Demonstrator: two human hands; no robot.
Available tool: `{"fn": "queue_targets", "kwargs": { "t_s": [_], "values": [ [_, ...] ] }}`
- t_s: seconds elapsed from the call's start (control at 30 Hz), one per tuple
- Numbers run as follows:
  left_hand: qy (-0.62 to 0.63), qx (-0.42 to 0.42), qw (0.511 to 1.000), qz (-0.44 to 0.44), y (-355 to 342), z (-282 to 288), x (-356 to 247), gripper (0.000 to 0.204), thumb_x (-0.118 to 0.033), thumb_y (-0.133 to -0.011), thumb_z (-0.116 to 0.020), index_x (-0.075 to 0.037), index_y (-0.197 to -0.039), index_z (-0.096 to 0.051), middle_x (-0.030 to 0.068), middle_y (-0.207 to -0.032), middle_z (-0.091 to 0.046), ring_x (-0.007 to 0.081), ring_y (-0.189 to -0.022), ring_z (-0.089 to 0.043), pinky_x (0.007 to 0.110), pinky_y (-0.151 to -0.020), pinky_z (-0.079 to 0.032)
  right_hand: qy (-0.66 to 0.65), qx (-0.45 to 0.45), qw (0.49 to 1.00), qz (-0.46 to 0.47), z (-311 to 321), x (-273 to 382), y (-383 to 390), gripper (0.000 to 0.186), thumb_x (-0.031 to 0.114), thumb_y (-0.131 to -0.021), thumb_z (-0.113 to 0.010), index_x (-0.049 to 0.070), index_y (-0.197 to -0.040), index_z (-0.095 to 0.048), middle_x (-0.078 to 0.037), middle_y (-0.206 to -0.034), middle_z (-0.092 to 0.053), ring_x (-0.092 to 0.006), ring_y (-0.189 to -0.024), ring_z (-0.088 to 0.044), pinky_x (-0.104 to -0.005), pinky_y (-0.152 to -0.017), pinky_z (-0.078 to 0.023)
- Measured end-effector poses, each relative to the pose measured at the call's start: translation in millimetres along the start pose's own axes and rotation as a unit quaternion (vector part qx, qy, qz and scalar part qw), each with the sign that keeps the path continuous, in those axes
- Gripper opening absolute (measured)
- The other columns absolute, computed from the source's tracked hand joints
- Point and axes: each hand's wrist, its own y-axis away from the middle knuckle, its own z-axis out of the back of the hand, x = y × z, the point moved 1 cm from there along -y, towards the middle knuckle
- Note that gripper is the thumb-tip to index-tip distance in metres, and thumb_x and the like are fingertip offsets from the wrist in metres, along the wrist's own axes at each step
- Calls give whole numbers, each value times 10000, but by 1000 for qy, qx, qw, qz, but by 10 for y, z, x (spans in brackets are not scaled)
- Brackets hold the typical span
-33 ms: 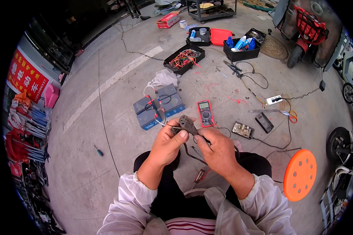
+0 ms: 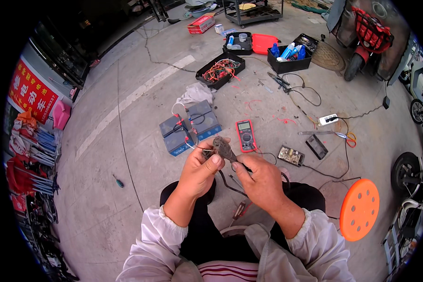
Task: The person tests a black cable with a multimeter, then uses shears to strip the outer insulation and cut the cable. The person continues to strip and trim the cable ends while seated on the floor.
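Observation:
Over my lap, my left hand (image 2: 203, 165) is closed round a dirt-covered, dark cable plug (image 2: 224, 149), thumb below and fingers behind it. A second dark, grimy piece (image 2: 207, 153) shows between those fingers; its kind is hard to make out. My right hand (image 2: 262, 177) pinches the plug's narrow tail, where a black cable (image 2: 231, 186) loops below. Just beyond the hands lie a red multimeter (image 2: 246, 135) and blue-grey batteries (image 2: 203, 120) joined by short wires. To the right is an opened charger case with its circuit board (image 2: 291, 155), beside its black cover (image 2: 317, 146).
An orange round stool (image 2: 359, 210) stands at right. A white power strip (image 2: 328, 120), black bin of wires (image 2: 221, 70) and box of spray cans (image 2: 289, 59) lie farther off. A screwdriver (image 2: 118, 181) lies left. A red scooter (image 2: 369, 42) is parked far right.
The plug has turned slightly in my fingers, so its holed end face no longer shows as plainly. Both hands stay in nearly the same place.

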Motion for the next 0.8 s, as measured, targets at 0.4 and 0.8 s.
{"fn": "queue_targets", "kwargs": {
  "t_s": [0.4, 0.8],
  "values": [
    [53, -109, 991, 56, -74, 71, -47, 236, -200, -970, -557, -4, -1088, -614, -30, -712, -476, 76, -618, -373, 240, -585, -332, -85, -45, 994, -47, -47, -39, 24, 136, 197, -894, -644, 65, -926, -656, -109, -705, -614, -263, -573, -578, -366, -532, -443],
    [73, -58, 996, -11, -16, 99, -77, 334, -220, -988, -444, -9, -1243, -494, 33, -830, -485, 120, -718, -417, 264, -671, -369, -188, 18, 970, -149, -152, -166, -17, 183, 181, -957, -574, 8, -919, -622, -43, -605, -549, -127, -535, -479, -307, -520, -397]
  ]
}}
